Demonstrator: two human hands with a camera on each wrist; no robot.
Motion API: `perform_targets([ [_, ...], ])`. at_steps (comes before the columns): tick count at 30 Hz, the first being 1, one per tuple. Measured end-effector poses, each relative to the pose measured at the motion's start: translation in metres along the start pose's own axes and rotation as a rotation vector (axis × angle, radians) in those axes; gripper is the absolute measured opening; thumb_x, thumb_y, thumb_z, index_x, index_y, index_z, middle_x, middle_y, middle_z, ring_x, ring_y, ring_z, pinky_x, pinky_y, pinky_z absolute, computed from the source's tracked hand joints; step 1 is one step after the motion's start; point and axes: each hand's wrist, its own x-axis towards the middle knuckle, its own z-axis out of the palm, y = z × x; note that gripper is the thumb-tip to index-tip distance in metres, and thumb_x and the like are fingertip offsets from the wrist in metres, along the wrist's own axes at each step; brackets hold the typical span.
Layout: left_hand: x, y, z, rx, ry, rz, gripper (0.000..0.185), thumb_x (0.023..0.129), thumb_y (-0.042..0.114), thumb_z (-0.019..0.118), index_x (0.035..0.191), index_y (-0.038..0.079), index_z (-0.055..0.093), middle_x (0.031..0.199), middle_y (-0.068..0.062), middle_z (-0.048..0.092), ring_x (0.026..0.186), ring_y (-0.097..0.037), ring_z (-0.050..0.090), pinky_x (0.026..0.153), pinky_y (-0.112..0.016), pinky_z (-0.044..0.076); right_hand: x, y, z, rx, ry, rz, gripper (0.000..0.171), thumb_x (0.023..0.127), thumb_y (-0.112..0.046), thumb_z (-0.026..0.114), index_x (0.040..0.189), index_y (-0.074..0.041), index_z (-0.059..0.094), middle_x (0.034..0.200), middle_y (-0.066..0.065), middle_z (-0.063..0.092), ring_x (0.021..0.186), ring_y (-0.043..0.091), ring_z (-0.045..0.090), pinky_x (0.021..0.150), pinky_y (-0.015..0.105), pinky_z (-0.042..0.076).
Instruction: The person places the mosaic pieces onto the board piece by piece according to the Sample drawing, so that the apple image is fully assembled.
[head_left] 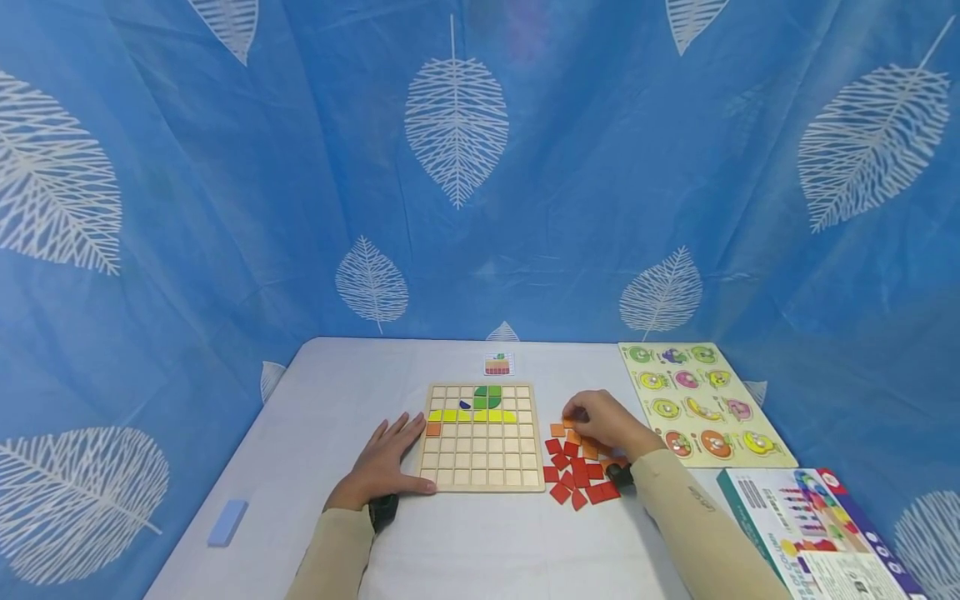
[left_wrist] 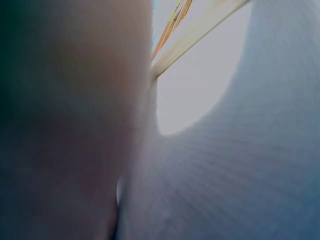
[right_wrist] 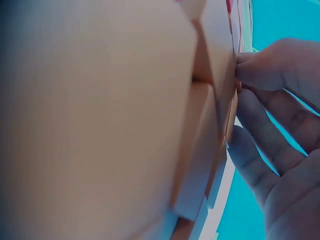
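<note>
A wooden grid board lies mid-table, with green, blue, yellow and one orange tile in its upper rows. My left hand rests flat and open on the table at the board's left edge, the thumb along its front corner. In the left wrist view the board's edge shows beyond the blurred hand. My right hand is curled over a heap of red and orange tiles right of the board. Its fingertips pinch the edge of an orange tile at the heap's far side.
A small pattern card lies behind the board. A fruit peg puzzle sits at the right, a printed box at the front right, and a pale blue block at the front left. Blue leaf-print cloth surrounds the table.
</note>
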Motion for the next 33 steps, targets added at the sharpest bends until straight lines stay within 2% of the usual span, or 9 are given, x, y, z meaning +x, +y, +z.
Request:
perform_targets([
  [5, -0.001, -0.001, 0.000, -0.006, -0.001, 0.004, 0.134, 0.059, 0.081, 0.085, 0.167, 0.019, 0.034, 0.170, -0.004, 0.031, 0.159, -0.026, 0.016, 0.128, -0.051, 0.005, 0.004, 0.000, 0.000, -0.016, -0.006, -0.020, 0.023, 0.086, -0.002, 0.083, 0.106, -0.013, 0.079, 0.100, -0.006, 0.070, 0.092, 0.016, 0.064, 0.093, 0.043, 0.058],
  [12, -0.001, -0.003, 0.002, 0.000, 0.000, 0.007, 0.133, 0.061, 0.080, 0.085, 0.167, 0.018, 0.035, 0.170, -0.006, 0.032, 0.158, -0.028, 0.017, 0.127, -0.053, 0.006, 0.008, -0.007, 0.003, 0.016, 0.067, -0.100, 0.016, 0.086, -0.002, 0.082, 0.098, -0.013, 0.078, 0.093, -0.005, 0.066, 0.080, 0.015, 0.059, 0.076, 0.037, 0.057],
  [16, -0.001, -0.002, 0.001, -0.003, 0.001, 0.017, 0.131, 0.062, 0.078, 0.085, 0.167, 0.017, 0.035, 0.169, -0.005, 0.033, 0.158, -0.028, 0.018, 0.128, -0.052, 0.006, 0.013, -0.018, 0.008, 0.035, 0.088, -0.101, 0.013, 0.087, -0.004, 0.082, 0.094, -0.014, 0.077, 0.094, -0.004, 0.064, 0.080, 0.016, 0.058, 0.074, 0.035, 0.056],
  [22, 0.001, 0.000, -0.001, -0.003, 0.000, 0.017, 0.131, 0.063, 0.078, 0.086, 0.167, 0.016, 0.035, 0.169, -0.005, 0.033, 0.158, -0.028, 0.018, 0.128, -0.051, 0.005, 0.023, -0.043, 0.017, 0.051, 0.059, -0.064, 0.013, 0.087, -0.005, 0.083, 0.092, -0.015, 0.077, 0.095, -0.004, 0.063, 0.083, 0.016, 0.059, 0.076, 0.033, 0.058],
  [33, -0.001, 0.003, -0.002, 0.013, -0.003, -0.001, 0.131, 0.063, 0.078, 0.085, 0.167, 0.016, 0.035, 0.170, -0.004, 0.032, 0.159, -0.027, 0.017, 0.128, -0.051, 0.005, 0.040, -0.077, 0.042, 0.034, 0.033, -0.274, 0.013, 0.087, 0.000, 0.080, 0.091, -0.012, 0.079, 0.091, -0.007, 0.065, 0.083, 0.012, 0.061, 0.076, 0.034, 0.058],
])
